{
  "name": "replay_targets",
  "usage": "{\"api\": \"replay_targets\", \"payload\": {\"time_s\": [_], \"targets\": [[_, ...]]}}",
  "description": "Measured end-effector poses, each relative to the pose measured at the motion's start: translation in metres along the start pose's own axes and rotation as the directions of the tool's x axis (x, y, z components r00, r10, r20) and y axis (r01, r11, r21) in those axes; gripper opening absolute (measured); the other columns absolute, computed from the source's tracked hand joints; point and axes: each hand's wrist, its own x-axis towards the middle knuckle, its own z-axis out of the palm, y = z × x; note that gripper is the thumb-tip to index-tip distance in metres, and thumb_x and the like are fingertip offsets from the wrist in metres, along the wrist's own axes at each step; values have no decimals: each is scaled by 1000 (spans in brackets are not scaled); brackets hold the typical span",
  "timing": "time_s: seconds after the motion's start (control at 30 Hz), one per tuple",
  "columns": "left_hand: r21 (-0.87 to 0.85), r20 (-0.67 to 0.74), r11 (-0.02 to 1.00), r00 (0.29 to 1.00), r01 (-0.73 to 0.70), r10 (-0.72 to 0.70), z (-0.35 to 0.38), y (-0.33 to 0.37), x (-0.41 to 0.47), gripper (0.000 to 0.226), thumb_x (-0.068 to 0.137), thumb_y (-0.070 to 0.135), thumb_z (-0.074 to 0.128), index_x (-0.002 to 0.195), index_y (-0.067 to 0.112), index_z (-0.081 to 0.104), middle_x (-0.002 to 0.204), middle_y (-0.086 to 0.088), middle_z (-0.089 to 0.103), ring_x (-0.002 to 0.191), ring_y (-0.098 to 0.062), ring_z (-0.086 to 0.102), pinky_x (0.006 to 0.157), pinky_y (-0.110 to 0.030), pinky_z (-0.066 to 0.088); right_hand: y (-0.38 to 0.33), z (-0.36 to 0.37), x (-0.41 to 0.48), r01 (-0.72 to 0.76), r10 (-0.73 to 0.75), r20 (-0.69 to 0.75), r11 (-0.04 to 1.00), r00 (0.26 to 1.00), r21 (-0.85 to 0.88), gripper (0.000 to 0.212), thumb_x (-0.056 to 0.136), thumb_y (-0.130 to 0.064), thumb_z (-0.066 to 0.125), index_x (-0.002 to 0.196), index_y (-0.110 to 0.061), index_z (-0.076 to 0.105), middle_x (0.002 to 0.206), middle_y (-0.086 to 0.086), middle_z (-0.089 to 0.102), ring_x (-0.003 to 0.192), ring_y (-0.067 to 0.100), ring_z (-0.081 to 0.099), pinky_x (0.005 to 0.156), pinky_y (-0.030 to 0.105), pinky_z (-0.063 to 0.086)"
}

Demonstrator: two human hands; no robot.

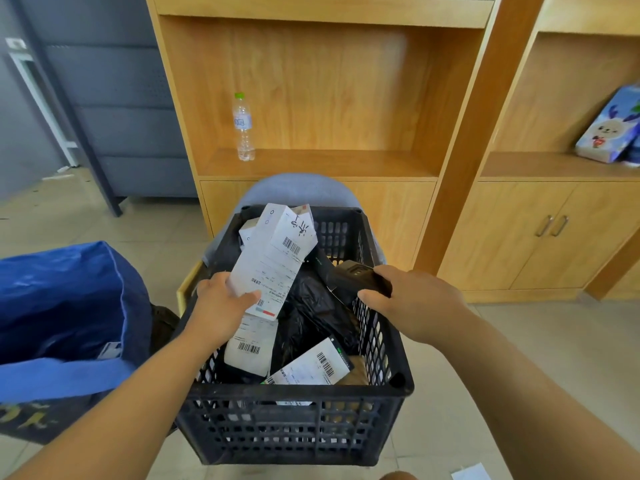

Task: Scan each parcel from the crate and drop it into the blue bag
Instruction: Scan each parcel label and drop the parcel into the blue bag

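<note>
A long white parcel (273,261) hangs over the crate (298,431), slanting up and away from the left hand (221,306), whose thumb and fingers pinch its near end. Over the crate's right rim, the right hand (412,299) wraps around a black scanner (356,277), seemingly aimed at the parcel. The blue bag (62,299) stands left of the crate.

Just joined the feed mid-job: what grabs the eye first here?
The black crate full of parcels fills the centre. Above it the left hand holds up a white parcel, and the right hand grips a scanner beside it. The blue bag stands open at the left.
</note>
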Motion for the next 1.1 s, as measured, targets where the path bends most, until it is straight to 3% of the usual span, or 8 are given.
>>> {"api": "replay_targets", "payload": {"time_s": [0.17, 0.37, 0.5, 0.6, 0.73, 0.97, 1.03, 1.1], "targets": [[-73, 3, 997, 1000, -13, 13, -2, -7, 0, 83, 55, 67, 59, 122, 19, 54, 125, -5, 56, 105, -21, 60, 90, -45, 54, -2, -1, -1, 2, -2, -17, 1000, 1000, 0, 52, 88, -71, 33, 126, -36, 42, 82, -2, 59, 78, 22, 61, 74, 41, 56], [-286, -78, 956, 996, -71, 51, -23, 6, -21, 23, 90, 21, 64, 109, 13, 55, 110, 0, 64, 94, -13, 64, 82, -32, 54, -22, 1, 4, 57, -50, -44, 984, 998, 167, 69, 81, -79, 40, 136, -38, 38, 85, -7, 60, 74, 14, 59, 59, 32, 51], [-364, -220, 924, 975, -119, 39, -57, -8, -33, 19, 90, 23, 62, 108, 17, 57, 105, 4, 66, 93, -12, 66, 83, -37, 56, -60, 2, 13, 154, -136, -99, 968, 986, 198, 79, 78, -81, 38, 143, -38, 33, 101, -4, 63, 83, 16, 59, 68, 35, 54], [-354, -330, 923, 944, -153, 31, -90, -29, -43, 6, 91, 26, 61, 95, 28, 59, 97, 13, 66, 87, -11, 67, 73, -31, 57, -98, 4, 22, 240, -210, -150, 946, 966, 217, 71, 82, -75, 41, 141, -36, 37, 104, -4, 64, 86, 17, 60, 73, 36, 55], [-316, -444, 943, 894, -102, -53, -132, -75, -48, 8, 90, 29, 62, 95, 34, 58, 99, 12, 63, 86, -10, 64, 60, -17, 50, -149, 14, 41, 341, -312, -154, 913, 937, 225, 70, 76, -81, 37, 132, -40, 44, 97, -8, 64, 82, 14, 60, 72, 38, 55], [-261, -505, 938, 795, 230, -335, -191, -172, -8, 34, 89, 38, 62, 98, 5, 63, 98, -8, 70, 73, -24, 63, 56, -29, 48, -231, 39, 75, 434, -432, -54, 877, 900, 206, 87, 65, -89, 27, 137, -41, 40, 115, -5, 63, 104, 20, 58, 84, 40, 52], [-306, -492, 910, 772, 280, -403, -204, -190, 13, 42, 89, 41, 60, 93, -1, 62, 97, -14, 70, 68, -25, 63, 55, -33, 49, -248, 46, 85, 443, -446, -43, 867, 894, 227, 91, 62, -93, 26, 137, -43, 39, 117, -6, 63, 107, 19, 58, 86, 41, 52], [-437, -468, 858, 747, 270, -473, -214, -195, 34, 46, 90, 40, 60, 111, -1, 59, 114, -15, 64, 80, -26, 64, 62, -32, 52, -260, 50, 95, 442, -446, -37, 867, 894, 231, 91, 61, -94, 26, 137, -45, 38, 117, -6, 63, 107, 19, 58, 87, 42, 52]]}}
